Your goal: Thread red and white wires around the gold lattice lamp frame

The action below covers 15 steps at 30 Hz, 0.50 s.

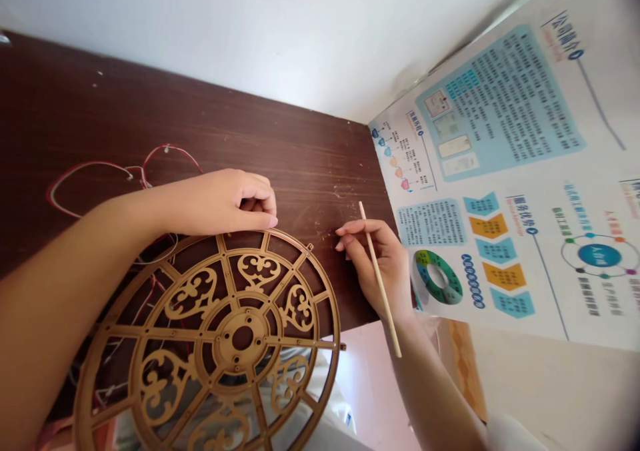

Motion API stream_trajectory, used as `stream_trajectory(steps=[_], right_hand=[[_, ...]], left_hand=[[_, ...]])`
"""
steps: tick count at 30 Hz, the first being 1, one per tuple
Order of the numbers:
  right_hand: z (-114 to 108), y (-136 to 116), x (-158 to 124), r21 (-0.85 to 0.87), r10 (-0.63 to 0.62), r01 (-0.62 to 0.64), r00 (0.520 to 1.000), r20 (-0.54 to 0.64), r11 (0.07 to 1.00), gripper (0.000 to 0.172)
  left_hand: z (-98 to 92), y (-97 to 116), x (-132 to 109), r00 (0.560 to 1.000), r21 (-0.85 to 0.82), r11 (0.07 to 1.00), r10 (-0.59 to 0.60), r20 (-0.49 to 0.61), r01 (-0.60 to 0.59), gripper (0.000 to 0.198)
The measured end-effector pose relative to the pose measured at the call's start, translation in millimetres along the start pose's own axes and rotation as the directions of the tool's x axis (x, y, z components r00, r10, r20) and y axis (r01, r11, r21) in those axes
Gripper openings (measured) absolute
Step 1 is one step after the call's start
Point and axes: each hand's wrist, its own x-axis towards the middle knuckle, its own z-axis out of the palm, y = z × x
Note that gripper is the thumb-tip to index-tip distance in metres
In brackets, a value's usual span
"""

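My left hand (235,201) lies curled on the dark wood, holding nothing, its fingertips just above the rim of a gold openwork wheel (223,344). This round frame has spokes, scrollwork panels and a central hub with a hole, and its lower part runs out of view. My right hand (375,264) grips a thin wooden stick (380,281) between fingers and thumb, to the right of the wheel. Red and white wires (165,154) lie on the table by my left wrist, and more show through the wheel's openings.
The dark brown wooden table (300,171) is scuffed and flecked with white, and its right edge drops off beside my right hand. A printed poster (500,238) with blue and orange panels hangs at the right. A white wall (225,31) rises behind.
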Motion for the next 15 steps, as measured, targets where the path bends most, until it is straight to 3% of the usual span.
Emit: stream_trajectory(steps=[3, 7, 12, 15], right_hand=[[-2.9, -2.0, 0.0, -0.171, -0.180, 0.191, 0.981, 0.078, 0.967, 0.011], [-5.6, -2.5, -4.5, -0.335, -0.377, 0.426, 0.904, 0.202, 0.841, 0.030], [-14.9, -6.2, -9.7, -0.459, -0.372, 0.540, 0.833, 0.409, 0.705, 0.043], [-21.5, -12.0, -10.8, -0.482, -0.338, 0.564, 0.811, 0.478, 0.671, 0.043]], left_hand=[[1.8, -6.5, 2.6, 1.000, 0.003, 1.000, -0.004, -0.016, 0.004, 0.029], [3.4, -12.0, 5.1, 0.999, 0.018, 1.000, 0.001, -0.035, -0.001, 0.030], [2.1, -8.7, 3.8, 1.000, 0.035, 0.999, -0.004, -0.028, 0.005, 0.032], [1.6, -7.3, 3.6, 1.000, 0.039, 0.999, -0.011, -0.024, 0.012, 0.032]])
